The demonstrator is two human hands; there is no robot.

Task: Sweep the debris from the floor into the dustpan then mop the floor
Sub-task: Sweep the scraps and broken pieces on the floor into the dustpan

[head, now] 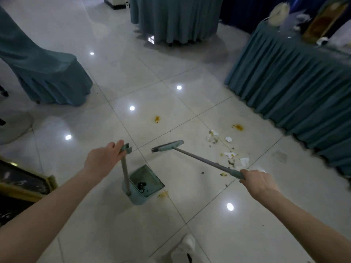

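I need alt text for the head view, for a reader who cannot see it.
The left hand holds a dustpan upright on a tiled floor; the right hand holds a broom. Paper scraps and orange stains lie near a draped table.

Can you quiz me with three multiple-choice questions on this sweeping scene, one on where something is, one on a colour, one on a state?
1. Where does most of the debris lie?
A. to the right of the broom head
B. inside the dustpan
C. under the round table

2. What colour is the dustpan?
A. red
B. teal
C. black

3. What is the right hand doing?
A. hanging free
B. gripping the broom handle
C. resting on the tablecloth

Answers: 1 A, the scraps lie on the tiles right of the broom head. 2 B, its tray is teal. 3 B, its fingers wrap around the broom handle; the left hand holds the dustpan handle.
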